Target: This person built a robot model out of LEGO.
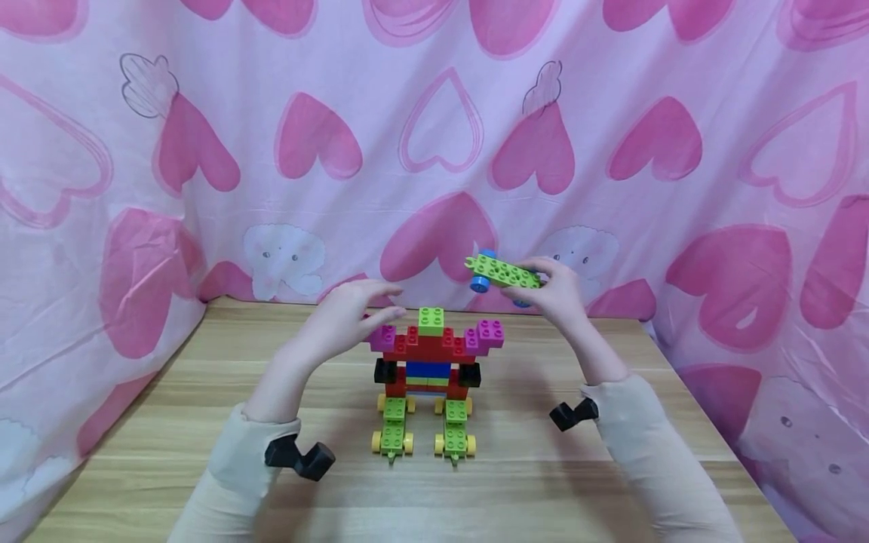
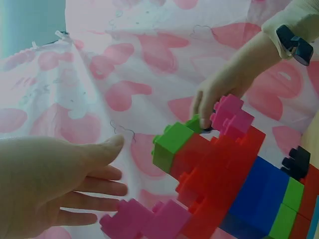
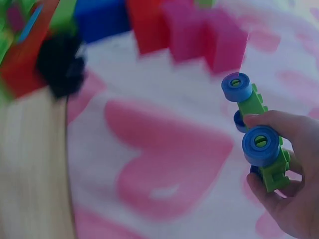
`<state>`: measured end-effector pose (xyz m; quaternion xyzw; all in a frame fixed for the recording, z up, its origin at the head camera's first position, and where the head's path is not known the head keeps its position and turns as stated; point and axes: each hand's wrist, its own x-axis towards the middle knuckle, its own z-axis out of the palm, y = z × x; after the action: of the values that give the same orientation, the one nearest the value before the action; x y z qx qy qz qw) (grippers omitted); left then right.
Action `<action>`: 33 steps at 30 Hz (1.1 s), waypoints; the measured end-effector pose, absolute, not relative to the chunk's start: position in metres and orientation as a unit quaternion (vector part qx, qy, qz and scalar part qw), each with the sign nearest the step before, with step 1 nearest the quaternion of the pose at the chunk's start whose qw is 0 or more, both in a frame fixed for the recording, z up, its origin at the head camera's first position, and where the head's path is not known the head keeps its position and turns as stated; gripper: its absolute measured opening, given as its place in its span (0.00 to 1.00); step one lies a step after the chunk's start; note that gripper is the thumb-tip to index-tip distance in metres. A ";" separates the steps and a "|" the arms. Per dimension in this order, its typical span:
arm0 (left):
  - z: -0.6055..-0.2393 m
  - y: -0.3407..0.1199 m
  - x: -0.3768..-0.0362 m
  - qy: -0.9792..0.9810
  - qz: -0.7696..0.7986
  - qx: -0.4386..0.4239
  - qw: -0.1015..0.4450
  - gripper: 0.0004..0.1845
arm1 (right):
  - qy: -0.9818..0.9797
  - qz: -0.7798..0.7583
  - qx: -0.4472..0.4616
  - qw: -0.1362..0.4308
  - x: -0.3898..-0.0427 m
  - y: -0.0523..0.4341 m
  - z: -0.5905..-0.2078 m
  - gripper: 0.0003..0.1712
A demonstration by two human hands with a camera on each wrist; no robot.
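1. Two hands up over the brick figure on the wooden table.
2. Right hand pinches a green wheeled plate with blue wheels, fingertips curled round it, held above the figure's right magenta shoulder.
3. Left hand hovers, fingers straight and spread, holding nothing, tips just beside the lime top brick.

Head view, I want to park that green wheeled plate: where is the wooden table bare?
Bare wood lies left of the left hand and forearm, toward the pink heart curtain, and right of the right hand holding the green wheeled brick plate. The middle is crowded by the multicoloured brick figure on the wooden table.
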<state>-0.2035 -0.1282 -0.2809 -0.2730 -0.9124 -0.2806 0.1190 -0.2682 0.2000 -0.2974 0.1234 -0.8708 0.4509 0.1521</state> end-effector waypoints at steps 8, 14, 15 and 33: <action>-0.270 -0.123 -0.202 -0.882 -0.322 -0.288 0.191 0.25 | -0.856 0.482 0.156 0.099 -0.248 0.158 -0.269 0.27; -0.266 -0.119 -0.202 -0.869 -0.330 -0.298 0.215 0.27 | -0.856 0.472 0.195 0.072 -0.238 0.136 -0.261 0.24; -0.266 -0.118 -0.202 -0.869 -0.329 -0.300 0.215 0.27 | -0.856 0.470 0.203 0.069 -0.237 0.133 -0.261 0.24; -0.268 -0.110 -0.202 -0.870 -0.320 -0.329 0.178 0.19 | -0.867 0.433 0.247 0.010 -0.229 0.120 -0.267 0.23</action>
<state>-0.2020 -0.1101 -0.2685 -0.3295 -0.8700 -0.3205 0.1782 -0.2290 0.1195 -0.2667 0.2470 -0.8666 0.4334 0.0103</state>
